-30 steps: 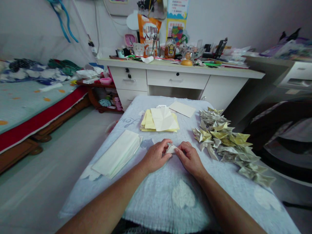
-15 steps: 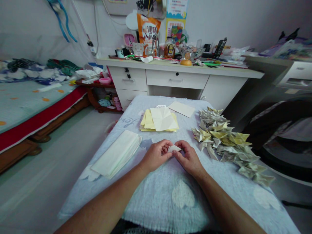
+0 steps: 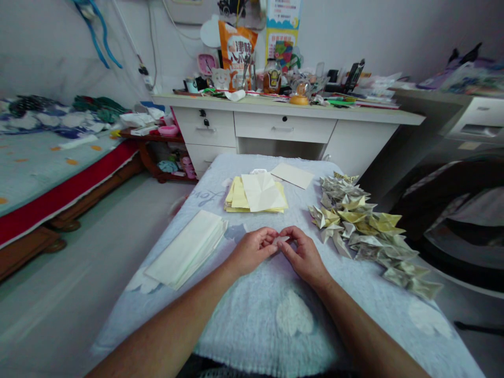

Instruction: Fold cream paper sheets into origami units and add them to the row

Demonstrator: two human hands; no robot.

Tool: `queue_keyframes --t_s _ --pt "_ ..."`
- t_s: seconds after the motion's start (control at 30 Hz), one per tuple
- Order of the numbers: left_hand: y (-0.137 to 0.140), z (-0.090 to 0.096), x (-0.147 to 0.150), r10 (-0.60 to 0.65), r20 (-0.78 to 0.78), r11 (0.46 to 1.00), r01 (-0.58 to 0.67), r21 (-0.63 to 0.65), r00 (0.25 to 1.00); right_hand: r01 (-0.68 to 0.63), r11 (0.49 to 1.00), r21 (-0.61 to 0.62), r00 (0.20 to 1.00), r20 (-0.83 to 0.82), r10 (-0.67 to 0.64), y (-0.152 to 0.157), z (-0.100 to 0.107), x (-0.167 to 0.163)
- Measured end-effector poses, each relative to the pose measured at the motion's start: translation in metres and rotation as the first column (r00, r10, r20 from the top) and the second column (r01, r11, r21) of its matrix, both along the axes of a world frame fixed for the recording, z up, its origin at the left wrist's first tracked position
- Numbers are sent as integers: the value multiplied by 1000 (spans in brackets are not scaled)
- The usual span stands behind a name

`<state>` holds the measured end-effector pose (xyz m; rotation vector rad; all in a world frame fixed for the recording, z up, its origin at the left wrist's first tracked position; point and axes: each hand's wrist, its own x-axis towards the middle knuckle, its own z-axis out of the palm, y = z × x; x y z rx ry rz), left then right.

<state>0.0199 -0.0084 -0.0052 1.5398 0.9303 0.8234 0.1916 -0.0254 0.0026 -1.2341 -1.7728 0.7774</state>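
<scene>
A small piece of folded white paper (image 3: 281, 240) is pinched between my two hands, low over the cloth-covered table (image 3: 252, 315). My left hand (image 3: 254, 251) grips its left side, and my right hand (image 3: 300, 249) has thumb and fingers on its right side. Much of the paper is hidden behind the fingers. Beyond the hands lies a stack of yellow paper sheets (image 3: 236, 197) with a creased white sheet (image 3: 263, 192) on top. Left of my left hand rests a pile of long white paper (image 3: 187, 249). Folded paper pieces with pointed tips (image 3: 366, 226) are heaped to the right.
A pale flat card (image 3: 292, 175) lies at the table's far edge. Behind stands a white desk (image 3: 285, 128) crowded with a jar (image 3: 272, 76), an orange snack bag (image 3: 237, 50) and clutter. A bed (image 3: 59, 163) is on the left, a washing machine (image 3: 472, 173) on the right.
The folded paper has turned between my fingers and shows a narrower face now. Both hands stay in nearly the same place, and the view has shifted slightly.
</scene>
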Motion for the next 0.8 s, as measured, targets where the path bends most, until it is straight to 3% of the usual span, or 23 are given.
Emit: queue_keyframes --t_s 0.23,0.8 --pt "-2 10 1 -19 102 993 30 -112 995 -11 1000 17 1000 -14 11 -2 1 1" --pt "0 11 0 -23 153 988 46 -150 988 -60 998 12 997 -39 60 -4 6 1"
